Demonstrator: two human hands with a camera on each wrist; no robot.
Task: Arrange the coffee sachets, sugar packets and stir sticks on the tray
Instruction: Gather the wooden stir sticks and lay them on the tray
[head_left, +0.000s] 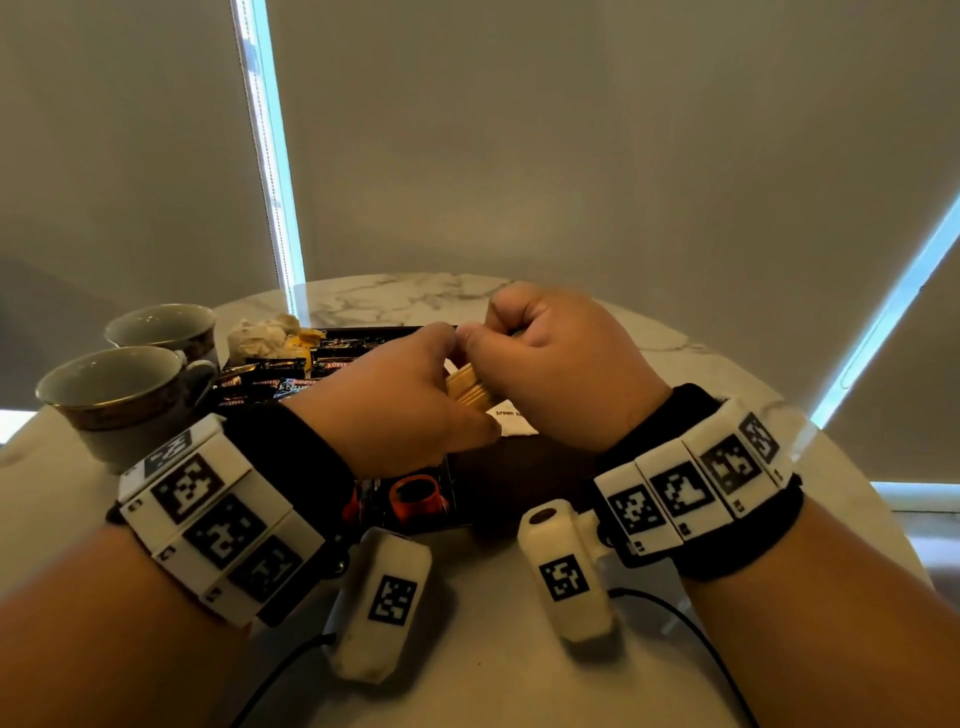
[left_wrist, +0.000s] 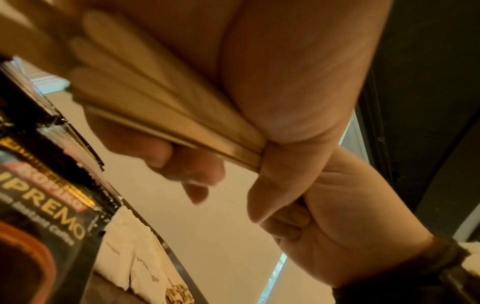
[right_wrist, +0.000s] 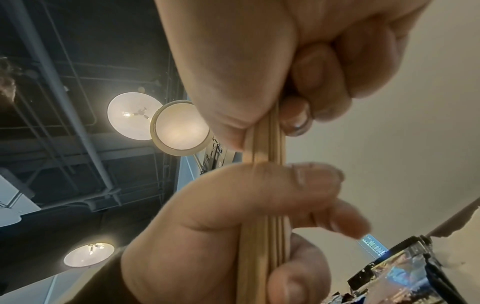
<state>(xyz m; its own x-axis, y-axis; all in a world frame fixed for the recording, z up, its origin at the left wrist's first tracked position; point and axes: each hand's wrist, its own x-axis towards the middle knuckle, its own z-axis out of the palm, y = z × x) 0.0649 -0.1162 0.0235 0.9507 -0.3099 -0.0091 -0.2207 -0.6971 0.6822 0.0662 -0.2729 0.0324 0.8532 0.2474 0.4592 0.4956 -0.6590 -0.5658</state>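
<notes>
Both hands meet above the dark tray (head_left: 519, 470) and hold one bundle of flat wooden stir sticks (head_left: 466, 388). My left hand (head_left: 405, 400) grips the near part of the sticks (right_wrist: 262, 242), thumb across them. My right hand (head_left: 550, 364) curls round the far part of the bundle (left_wrist: 161, 102), which fans out a little. Black coffee sachets (head_left: 280, 374) lie in the tray's back left, and another with an orange cup print (head_left: 415, 499) lies at the front. A white brown-sugar packet (head_left: 511, 418) shows under the hands, and the sugar packets (left_wrist: 135, 257) show again beside a sachet (left_wrist: 52, 207).
Two teacups (head_left: 161, 327) (head_left: 114, 389) stand at the left of the round marble table (head_left: 415, 296). A crumpled pale wad (head_left: 260, 335) sits by the tray's far left corner. Black cables (head_left: 691, 639) trail over the front of the table. Window blinds hang behind.
</notes>
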